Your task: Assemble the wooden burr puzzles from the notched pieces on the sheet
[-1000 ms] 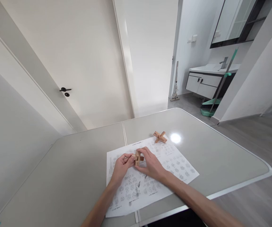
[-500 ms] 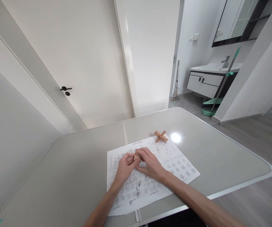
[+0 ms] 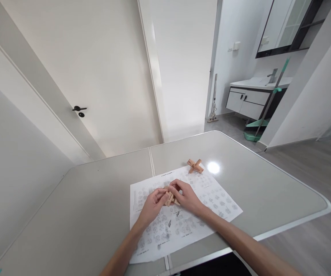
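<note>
Between my two hands is a small group of interlocking wooden puzzle pieces (image 3: 169, 199), held just over the printed sheet. My left hand (image 3: 153, 205) grips it from the left with thumb and fingers. From the right, my right hand (image 3: 186, 194) pinches its upper side, fingers bent. The hands hide part of the wood, so how the pieces join is unclear. A printed paper sheet (image 3: 219, 203) with rows of small grey diagrams lies flat under both hands. Beyond them, at the sheet's far edge, rests a cross-shaped wooden puzzle piece group (image 3: 195, 166), touched by neither hand.
The grey folding table (image 3: 104, 207) has a pale metal rim and a seam down its middle. Behind it stand a white door (image 3: 110, 76) and wall. To the right are a washbasin cabinet (image 3: 247, 100), a mop (image 3: 214, 99) and a green dustpan (image 3: 253, 136).
The wooden pieces in my hands have been turned, and more of their slotted faces now show below my fingers. My right hand's fingers have shifted and curled. The cross-shaped group stays put.
</note>
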`<state>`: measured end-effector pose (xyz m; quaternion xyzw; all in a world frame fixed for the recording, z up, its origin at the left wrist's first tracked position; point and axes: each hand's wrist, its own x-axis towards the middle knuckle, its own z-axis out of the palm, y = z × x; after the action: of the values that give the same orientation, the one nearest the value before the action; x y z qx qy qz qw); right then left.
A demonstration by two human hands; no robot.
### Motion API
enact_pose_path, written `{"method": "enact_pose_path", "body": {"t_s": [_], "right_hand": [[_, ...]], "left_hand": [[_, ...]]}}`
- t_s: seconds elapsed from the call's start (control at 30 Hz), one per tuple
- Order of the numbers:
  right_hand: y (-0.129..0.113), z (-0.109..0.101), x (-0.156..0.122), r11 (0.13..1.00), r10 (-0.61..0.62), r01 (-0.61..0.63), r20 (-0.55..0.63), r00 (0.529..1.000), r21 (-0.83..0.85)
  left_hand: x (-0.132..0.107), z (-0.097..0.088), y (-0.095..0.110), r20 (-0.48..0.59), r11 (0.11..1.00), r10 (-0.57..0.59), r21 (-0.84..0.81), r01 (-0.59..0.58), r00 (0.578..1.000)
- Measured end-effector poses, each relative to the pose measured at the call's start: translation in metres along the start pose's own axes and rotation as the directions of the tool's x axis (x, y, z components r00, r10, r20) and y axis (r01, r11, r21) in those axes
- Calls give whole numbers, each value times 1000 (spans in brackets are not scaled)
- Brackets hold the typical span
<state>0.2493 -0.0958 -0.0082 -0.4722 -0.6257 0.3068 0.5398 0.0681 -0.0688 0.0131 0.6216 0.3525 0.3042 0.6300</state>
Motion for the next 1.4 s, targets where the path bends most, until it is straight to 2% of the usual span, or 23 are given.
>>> {"method": "enact_pose_path", "body": {"t_s": [0.1,0.27,0.4,0.67,0.87,0.97,1.07,1.2,1.3,1.4], "right_hand": [[1,-4,0,996,84,-85,35,996,28],[-1,-7,2,984,158,-166,111,981,65],[-1,-6,0,981,171,-179,102,980,76],[5,-2,-5,990,137,-139,49,989,28],[2,-1,-5,990,132,-133,35,991,39],[0,-2,-2,989,123,-125,30,992,81],[2,-1,1,988,114,-110,-30,993,106],[11,2,0,996,54,-61,-100,994,-71],[18,4,-2,965,-83,71,-39,996,-253],[22,6,-3,917,-208,216,61,976,-335]], "left_hand": [[-2,3,5,62,998,-37,-39,39,997],[-4,1,8,64,995,-76,-55,80,995],[-5,1,4,100,993,-85,-74,93,991],[-3,1,-7,91,997,-57,-47,62,994],[-5,3,-2,82,998,-47,-44,51,996],[-4,4,3,36,998,-35,-58,37,999],[-1,-1,6,-87,995,-11,-99,3,996],[2,-13,2,-289,975,9,-211,-73,957],[5,-21,-3,-358,954,3,-279,-109,934],[7,-24,-7,-358,940,-10,-321,-113,934]]}}
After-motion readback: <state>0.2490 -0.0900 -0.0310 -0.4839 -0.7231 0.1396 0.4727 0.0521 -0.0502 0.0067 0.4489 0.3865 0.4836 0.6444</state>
